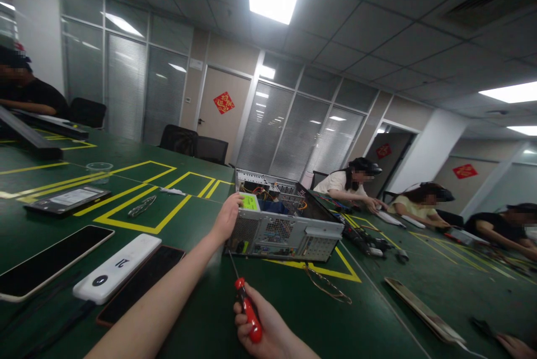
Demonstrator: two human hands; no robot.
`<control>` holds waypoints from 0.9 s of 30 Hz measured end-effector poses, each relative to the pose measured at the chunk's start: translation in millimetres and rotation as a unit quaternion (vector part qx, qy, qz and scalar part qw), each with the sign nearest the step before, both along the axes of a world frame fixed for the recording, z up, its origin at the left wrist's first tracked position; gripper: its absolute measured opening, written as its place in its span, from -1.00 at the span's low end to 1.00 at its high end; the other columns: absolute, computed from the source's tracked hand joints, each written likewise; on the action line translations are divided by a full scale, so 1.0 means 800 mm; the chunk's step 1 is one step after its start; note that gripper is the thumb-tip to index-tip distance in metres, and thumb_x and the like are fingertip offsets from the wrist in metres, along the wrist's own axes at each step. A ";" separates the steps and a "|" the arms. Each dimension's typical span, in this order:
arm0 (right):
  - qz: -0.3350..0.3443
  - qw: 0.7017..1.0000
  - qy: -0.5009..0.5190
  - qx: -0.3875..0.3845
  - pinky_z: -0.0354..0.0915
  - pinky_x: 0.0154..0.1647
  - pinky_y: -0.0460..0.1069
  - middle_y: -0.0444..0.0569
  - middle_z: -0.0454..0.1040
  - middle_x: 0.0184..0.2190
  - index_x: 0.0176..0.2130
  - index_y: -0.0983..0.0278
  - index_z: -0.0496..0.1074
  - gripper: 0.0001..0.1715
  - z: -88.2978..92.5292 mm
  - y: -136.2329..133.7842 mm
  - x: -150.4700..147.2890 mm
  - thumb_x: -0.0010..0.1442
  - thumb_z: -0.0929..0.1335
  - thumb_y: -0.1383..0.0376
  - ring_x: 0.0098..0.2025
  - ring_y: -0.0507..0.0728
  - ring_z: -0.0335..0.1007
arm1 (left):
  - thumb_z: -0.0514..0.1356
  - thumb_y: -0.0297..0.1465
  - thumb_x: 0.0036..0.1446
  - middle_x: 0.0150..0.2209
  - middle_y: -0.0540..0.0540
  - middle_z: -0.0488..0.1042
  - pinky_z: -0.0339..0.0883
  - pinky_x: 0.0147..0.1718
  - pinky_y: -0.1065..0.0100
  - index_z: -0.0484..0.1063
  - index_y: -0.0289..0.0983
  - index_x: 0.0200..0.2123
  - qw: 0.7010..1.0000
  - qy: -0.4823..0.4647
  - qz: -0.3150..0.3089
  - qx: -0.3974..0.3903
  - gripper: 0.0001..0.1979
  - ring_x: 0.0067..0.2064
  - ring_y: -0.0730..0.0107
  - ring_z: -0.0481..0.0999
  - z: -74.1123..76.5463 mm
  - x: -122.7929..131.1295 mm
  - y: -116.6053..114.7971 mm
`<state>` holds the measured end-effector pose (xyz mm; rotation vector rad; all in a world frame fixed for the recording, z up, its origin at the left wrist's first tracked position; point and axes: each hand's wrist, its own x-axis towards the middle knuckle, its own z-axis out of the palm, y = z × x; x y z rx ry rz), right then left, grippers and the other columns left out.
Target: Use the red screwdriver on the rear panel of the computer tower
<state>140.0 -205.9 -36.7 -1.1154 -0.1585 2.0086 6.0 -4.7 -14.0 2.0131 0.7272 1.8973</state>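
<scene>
A metal computer case (pixel 289 236) lies on its side on the green table, its top uncovered and its rear panel facing me. Inside are wires and, at the left corner, a power supply (pixel 249 202) with a bright green label. My left hand (pixel 229 218) grips that corner of the case, with the fingers partly hidden along the edge. A red and black screwdriver (pixel 249 311) is wrapped in the fingers of my right hand (pixel 262 320). Its thin shaft points up toward the lower left corner of the rear panel; whether the tip touches is unclear.
Left on the table (pixel 201 314) are phones (pixel 54 258), a white device marked 21 (pixel 119 267), a hard drive (pixel 69 199) and a clear cup (pixel 99 171). A cable (pixel 327 283) lies before the case. Several people work around the table; another phone (pixel 423 311) lies right.
</scene>
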 end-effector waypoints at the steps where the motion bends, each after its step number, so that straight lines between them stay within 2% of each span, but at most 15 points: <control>1: -0.004 1.000 -0.005 -0.003 -0.06 -0.71 -0.30 -0.13 0.34 -0.59 -0.45 0.37 0.39 -0.57 0.000 -0.001 -0.001 0.36 0.33 0.15 -0.67 -0.15 0.15 | -0.15 -0.11 0.42 0.05 -0.24 0.52 0.22 0.30 -0.03 0.44 -0.23 -0.17 1.000 0.001 0.000 0.000 -0.54 0.24 0.11 0.40 0.000 0.000 0.000; 5: -0.027 0.999 -0.020 -0.017 0.08 -0.67 -0.29 -0.06 0.40 -0.58 -0.44 0.39 0.40 -0.61 0.000 -0.002 -0.003 0.39 0.28 0.28 -0.63 -0.11 0.26 | -0.17 -0.09 0.42 0.05 -0.23 0.52 0.22 0.31 -0.01 0.44 -0.23 -0.18 1.000 0.005 -0.001 0.002 -0.52 0.24 0.13 0.41 0.002 -0.001 -0.002; 8: -0.037 0.999 -0.020 -0.018 0.25 -0.59 -0.22 -0.03 0.46 -0.56 -0.40 0.38 0.44 -0.63 -0.001 -0.002 -0.005 0.38 0.29 0.22 -0.57 -0.04 0.38 | -0.17 -0.09 0.42 0.04 -0.23 0.52 0.23 0.31 -0.01 0.44 -0.23 -0.18 1.000 0.008 0.001 0.003 -0.51 0.24 0.14 0.41 0.003 -0.001 -0.003; 10: -0.027 0.999 -0.019 -0.017 0.29 -0.57 -0.19 -0.05 0.48 -0.55 -0.38 0.36 0.45 -0.61 -0.001 -0.002 -0.006 0.38 0.29 0.16 -0.56 -0.02 0.40 | -0.17 -0.09 0.42 0.04 -0.24 0.52 0.23 0.30 -0.02 0.44 -0.23 -0.18 1.000 0.008 0.001 0.005 -0.52 0.24 0.14 0.41 0.002 -0.001 -0.003; 12: -0.005 1.000 -0.017 -0.014 0.24 -0.60 -0.19 -0.08 0.47 -0.55 -0.36 0.34 0.46 -0.57 -0.001 -0.002 -0.006 0.40 0.26 0.12 -0.57 -0.03 0.37 | -0.16 -0.11 0.42 0.05 -0.24 0.52 0.23 0.30 -0.03 0.44 -0.23 -0.18 1.000 0.006 0.002 0.005 -0.54 0.24 0.13 0.41 0.002 -0.001 -0.002; 16: 0.024 1.000 -0.001 -0.013 0.00 -0.69 -0.26 -0.14 0.38 -0.58 -0.37 0.35 0.44 -0.48 -0.001 -0.002 -0.001 0.44 0.19 0.08 -0.65 -0.10 0.24 | -0.16 -0.10 0.42 0.05 -0.24 0.52 0.23 0.30 -0.04 0.44 -0.22 -0.18 1.000 0.005 0.002 0.002 -0.54 0.25 0.12 0.40 0.001 -0.001 -0.001; 20: 0.017 0.999 0.030 -0.001 -0.11 -0.69 -0.30 -0.18 0.31 -0.60 -0.37 0.37 0.43 -0.58 -0.003 -0.001 0.002 0.38 0.30 0.10 -0.66 -0.14 0.16 | -0.17 -0.06 0.42 0.05 -0.25 0.51 0.23 0.29 -0.04 0.44 -0.23 -0.16 1.000 0.006 0.002 0.001 -0.50 0.24 0.11 0.40 0.000 -0.001 0.000; 23: 0.013 1.000 0.021 0.009 -0.14 -0.69 -0.31 -0.19 0.28 -0.61 -0.44 0.34 0.38 -0.61 -0.005 -0.001 0.002 0.32 0.37 0.13 -0.65 -0.15 0.13 | -0.18 -0.06 0.42 0.07 -0.24 0.50 0.21 0.30 -0.03 0.44 -0.22 -0.16 1.000 0.005 0.004 -0.004 -0.50 0.25 0.11 0.40 0.000 -0.001 0.000; 27: 0.004 1.000 -0.014 0.008 -0.03 -0.67 -0.31 -0.15 0.33 -0.59 -0.50 0.33 0.34 -0.66 -0.005 -0.003 -0.001 0.28 0.40 0.27 -0.64 -0.16 0.16 | -0.17 -0.08 0.42 0.06 -0.24 0.51 0.21 0.31 -0.04 0.45 -0.22 -0.16 1.000 0.002 0.004 -0.004 -0.51 0.24 0.11 0.40 -0.001 0.000 0.001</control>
